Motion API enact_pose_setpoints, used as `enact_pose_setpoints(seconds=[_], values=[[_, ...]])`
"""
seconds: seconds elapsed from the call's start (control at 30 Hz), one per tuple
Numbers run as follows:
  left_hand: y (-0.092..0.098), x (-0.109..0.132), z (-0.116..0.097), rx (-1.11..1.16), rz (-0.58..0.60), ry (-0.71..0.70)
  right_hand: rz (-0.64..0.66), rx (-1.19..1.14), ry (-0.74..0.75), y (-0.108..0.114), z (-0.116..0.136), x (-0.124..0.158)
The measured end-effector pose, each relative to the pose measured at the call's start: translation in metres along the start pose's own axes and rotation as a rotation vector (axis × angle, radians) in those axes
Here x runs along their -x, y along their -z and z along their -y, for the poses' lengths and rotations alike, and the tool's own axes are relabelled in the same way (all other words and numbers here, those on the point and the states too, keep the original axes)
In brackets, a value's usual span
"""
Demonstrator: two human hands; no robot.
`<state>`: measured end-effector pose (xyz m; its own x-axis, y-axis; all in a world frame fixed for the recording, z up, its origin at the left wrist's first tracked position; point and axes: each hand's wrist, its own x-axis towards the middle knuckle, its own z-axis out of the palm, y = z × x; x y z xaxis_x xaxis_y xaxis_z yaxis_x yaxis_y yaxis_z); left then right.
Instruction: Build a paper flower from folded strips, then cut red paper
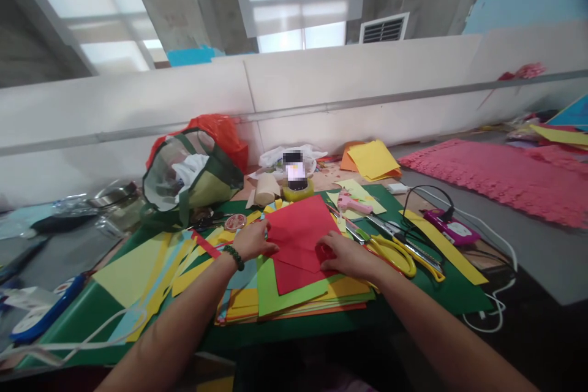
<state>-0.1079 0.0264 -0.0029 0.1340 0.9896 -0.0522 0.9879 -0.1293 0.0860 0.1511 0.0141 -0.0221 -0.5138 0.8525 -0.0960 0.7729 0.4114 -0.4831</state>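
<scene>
A red sheet of paper (301, 223) lies over a second red sheet (294, 275) on a stack of coloured paper. Below them a lime green sheet (271, 297) shows. My left hand (250, 240), with a dark green bead bracelet at the wrist, is closed at the top sheet's left edge, thumb on the paper. On the opposite side my right hand (344, 254) has its fingers curled and closed at the sheet's right edge. Right of that hand are yellow-handled scissors (390, 254), a utility knife (413, 251) and a pink glue gun (353, 202).
A green mat (454, 294) covers the table. Paper strips (160, 269) lie at left, a green bag (206, 184) behind them. A propped phone (294, 170), a tape roll (235, 222) and yellow sheets (374, 159) stand farther back. Cables run from a purple power strip (452, 226).
</scene>
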Motion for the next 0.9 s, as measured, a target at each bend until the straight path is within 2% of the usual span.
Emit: enact_pose_setpoints(seconds=[0.3, 0.4, 0.5, 0.57, 0.6, 0.67, 0.73, 0.8, 0.9], values=[[0.002, 0.016, -0.011, -0.023, -0.213, -0.072, -0.046, -0.172, 0.060, -0.002, -0.007, -0.007], [0.007, 0.028, -0.014, 0.126, -0.392, -0.105, -0.174, -0.273, 0.100, 0.003, -0.013, -0.004], [0.009, 0.038, -0.020, 0.417, -0.582, -0.123, -0.360, -0.374, 0.131, 0.007, -0.013, 0.003], [0.008, 0.041, -0.027, 0.560, -0.555, -0.146, -0.454, -0.419, 0.170, 0.007, -0.008, 0.007], [0.006, 0.041, -0.032, 0.585, -0.515, -0.201, -0.497, -0.417, 0.207, 0.005, -0.004, 0.008], [0.004, 0.042, -0.043, 0.549, -0.441, -0.384, -0.572, -0.352, 0.316, 0.002, 0.003, 0.009], [0.002, 0.043, -0.053, 0.469, -0.425, -0.536, -0.620, -0.258, 0.414, -0.001, 0.007, 0.009], [0.000, 0.047, -0.061, 0.312, -0.501, -0.636, -0.667, -0.131, 0.452, -0.003, 0.008, 0.010], [-0.008, 0.053, -0.066, -0.099, -0.672, -0.850, -0.704, 0.119, 0.504, -0.008, 0.004, 0.017]])
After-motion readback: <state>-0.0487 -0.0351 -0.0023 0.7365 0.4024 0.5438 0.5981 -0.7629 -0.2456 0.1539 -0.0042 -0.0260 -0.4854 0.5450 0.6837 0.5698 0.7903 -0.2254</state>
